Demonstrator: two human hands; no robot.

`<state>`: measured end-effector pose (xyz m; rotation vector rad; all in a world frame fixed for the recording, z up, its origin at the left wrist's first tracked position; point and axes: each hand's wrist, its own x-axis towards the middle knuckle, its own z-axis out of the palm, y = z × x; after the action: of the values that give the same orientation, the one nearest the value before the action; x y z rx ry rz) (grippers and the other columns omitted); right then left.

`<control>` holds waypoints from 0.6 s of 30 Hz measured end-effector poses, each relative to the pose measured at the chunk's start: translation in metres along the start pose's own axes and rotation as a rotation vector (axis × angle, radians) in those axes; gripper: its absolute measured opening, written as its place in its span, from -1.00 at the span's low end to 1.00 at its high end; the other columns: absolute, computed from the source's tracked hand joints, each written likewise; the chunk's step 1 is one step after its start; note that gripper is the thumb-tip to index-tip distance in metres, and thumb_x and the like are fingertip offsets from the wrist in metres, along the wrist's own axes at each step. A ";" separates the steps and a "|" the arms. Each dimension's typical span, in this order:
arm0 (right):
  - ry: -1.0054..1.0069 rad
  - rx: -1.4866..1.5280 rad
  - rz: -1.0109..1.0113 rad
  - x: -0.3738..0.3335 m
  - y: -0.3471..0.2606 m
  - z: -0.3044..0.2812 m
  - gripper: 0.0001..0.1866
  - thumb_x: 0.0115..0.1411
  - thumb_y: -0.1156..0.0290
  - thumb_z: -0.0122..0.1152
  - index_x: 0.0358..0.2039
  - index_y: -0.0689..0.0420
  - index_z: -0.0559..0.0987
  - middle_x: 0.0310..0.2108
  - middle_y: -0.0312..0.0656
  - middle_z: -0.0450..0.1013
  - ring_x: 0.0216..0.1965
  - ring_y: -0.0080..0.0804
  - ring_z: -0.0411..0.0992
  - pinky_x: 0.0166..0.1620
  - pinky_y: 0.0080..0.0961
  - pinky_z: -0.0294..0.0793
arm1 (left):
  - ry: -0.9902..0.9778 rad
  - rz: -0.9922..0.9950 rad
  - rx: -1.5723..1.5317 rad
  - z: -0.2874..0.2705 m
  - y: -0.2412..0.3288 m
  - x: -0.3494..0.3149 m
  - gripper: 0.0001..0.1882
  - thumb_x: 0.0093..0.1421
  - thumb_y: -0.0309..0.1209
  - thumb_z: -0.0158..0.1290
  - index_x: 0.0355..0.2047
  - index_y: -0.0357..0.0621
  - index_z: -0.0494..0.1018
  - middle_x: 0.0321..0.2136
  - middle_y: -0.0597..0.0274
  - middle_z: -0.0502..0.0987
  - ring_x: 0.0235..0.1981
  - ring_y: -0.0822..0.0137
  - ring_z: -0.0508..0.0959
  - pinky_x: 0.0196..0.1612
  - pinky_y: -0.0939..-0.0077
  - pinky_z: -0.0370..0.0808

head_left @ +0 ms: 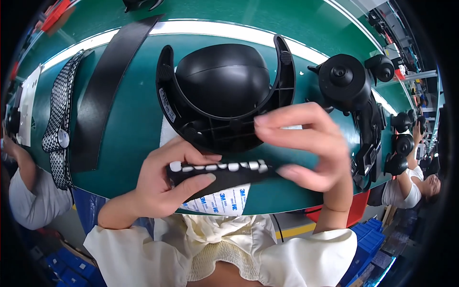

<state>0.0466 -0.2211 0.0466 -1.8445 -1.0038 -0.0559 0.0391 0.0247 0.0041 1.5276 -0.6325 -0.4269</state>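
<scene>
My left hand (167, 179) is closed on a bent black strip (224, 178), its thumb across the near face. A row of small white pads lines the strip's upper edge. My right hand (311, 146) is slightly blurred, its thumb by the strip's right end and its fingers spread from the thumb, near a black curved stand (224, 131). This crescent-shaped, ribbed stand has upturned arms around a glossy black rounded body (224, 79). Dark round pads show on the arm tips. White backing paper with blue print (222, 201) lies under the strip.
On the left lie a plain black strip (107, 91) and a white-dotted black strip (62, 105). More black rounded units (342, 79) and black parts (370, 138) sit on the right of the green table (129, 115). People work at both sides; blue bins (366, 241) stand below right.
</scene>
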 end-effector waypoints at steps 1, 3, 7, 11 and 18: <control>0.109 0.201 -0.046 -0.007 0.009 0.004 -0.62 -0.09 0.30 0.13 -0.32 0.35 0.49 -0.31 0.04 0.38 -0.30 -0.17 0.42 -0.23 -0.41 0.43 | 0.064 -0.059 -0.051 0.004 0.000 -0.002 -0.85 -0.04 -0.62 0.02 -0.40 -0.36 0.38 -0.42 0.11 0.47 -0.37 0.40 0.49 -0.30 0.63 0.38; 0.107 0.108 -0.032 -0.008 0.001 -0.006 -0.62 -0.06 0.27 0.12 -0.35 0.37 0.48 -0.37 0.05 0.40 -0.34 -0.16 0.44 -0.30 -0.41 0.45 | 0.084 -0.076 -0.062 0.007 0.003 -0.002 -0.85 -0.04 -0.62 0.03 -0.39 -0.36 0.38 -0.41 0.11 0.48 -0.38 0.44 0.48 -0.31 0.66 0.37; 0.119 -0.270 0.111 0.001 -0.017 0.022 -0.41 -0.39 0.29 0.44 -0.30 0.26 0.43 -0.37 -0.12 0.45 -0.41 -0.36 0.39 -0.36 -0.54 0.29 | 0.130 -0.035 -0.109 0.012 0.000 -0.003 -0.82 -0.04 -0.59 0.04 -0.37 -0.34 0.36 -0.40 0.13 0.49 -0.39 0.51 0.47 -0.32 0.70 0.37; 0.077 -0.370 0.062 -0.003 -0.021 0.040 -0.58 -0.34 0.42 0.39 -0.42 0.27 0.44 -0.52 -0.17 0.40 -0.52 -0.38 0.32 -0.46 -0.59 0.28 | 0.129 -0.012 -0.070 0.017 0.002 -0.004 -0.75 -0.08 -0.59 0.09 -0.35 -0.30 0.34 -0.41 0.15 0.48 -0.41 0.50 0.46 -0.32 0.69 0.37; 0.206 -0.170 0.105 -0.010 -0.019 0.050 -0.66 -0.29 0.51 0.36 -0.46 0.31 0.45 -0.56 -0.15 0.41 -0.58 -0.39 0.33 -0.58 -0.61 0.27 | 0.134 0.119 0.248 0.015 0.003 -0.008 -0.75 -0.17 -0.57 0.21 -0.45 -0.30 0.41 -0.52 0.17 0.53 -0.54 0.46 0.54 -0.53 0.75 0.42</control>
<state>0.0086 -0.1854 0.0307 -1.9972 -0.7773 -0.2702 0.0227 0.0178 0.0052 1.7264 -0.6863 -0.1574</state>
